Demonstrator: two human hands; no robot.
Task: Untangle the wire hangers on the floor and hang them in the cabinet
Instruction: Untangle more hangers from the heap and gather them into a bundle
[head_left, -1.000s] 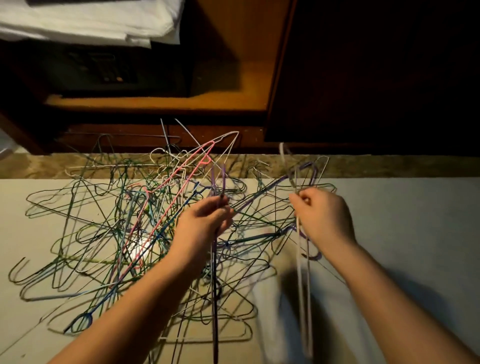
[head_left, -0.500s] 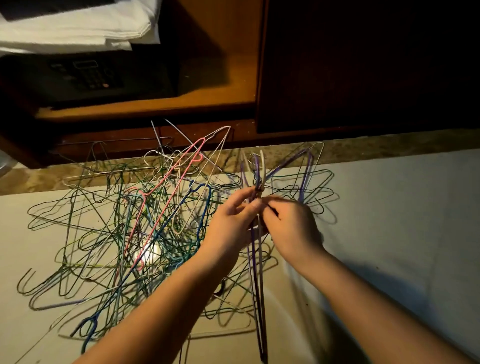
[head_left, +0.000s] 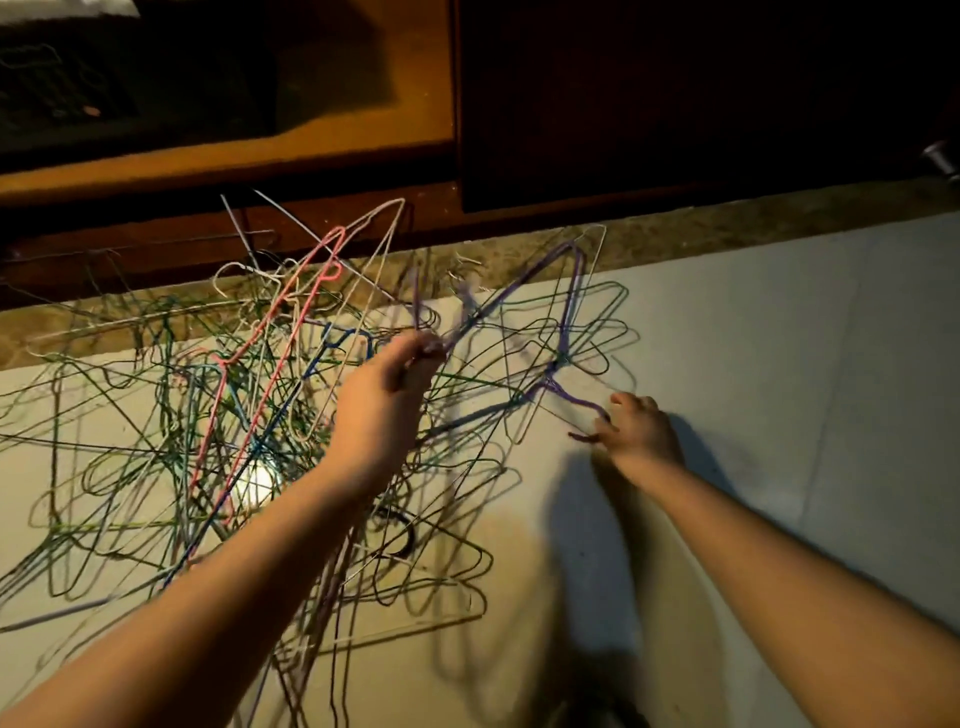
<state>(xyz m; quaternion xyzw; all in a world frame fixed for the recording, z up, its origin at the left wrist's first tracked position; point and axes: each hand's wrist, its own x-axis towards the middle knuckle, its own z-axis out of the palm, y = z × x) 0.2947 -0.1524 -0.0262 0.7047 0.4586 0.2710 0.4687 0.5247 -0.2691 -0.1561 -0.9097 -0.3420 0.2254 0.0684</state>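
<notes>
A tangled pile of wire hangers (head_left: 171, 436) in green, pink, blue, white and purple covers the pale floor sheet. My left hand (head_left: 387, 400) is raised over the pile's middle and grips the hooks of several freed hangers (head_left: 332, 597), which hang down toward me, blurred. My right hand (head_left: 636, 431) is low at the pile's right edge, its fingers on the hook of a purple hanger (head_left: 558, 364) still lying in the tangle. The wooden cabinet (head_left: 322, 156) stands open behind the pile.
A dark closed cabinet door (head_left: 675, 93) fills the upper right. A speckled stone strip (head_left: 727, 228) runs between cabinet and sheet. A dark safe-like box (head_left: 104, 83) sits on the cabinet shelf at left. The bare sheet (head_left: 805, 389) extends to the right.
My hands have parted. The left now holds the freed hangers alone. The right hand has let go and moved right and down to the purple hanger's hook.
</notes>
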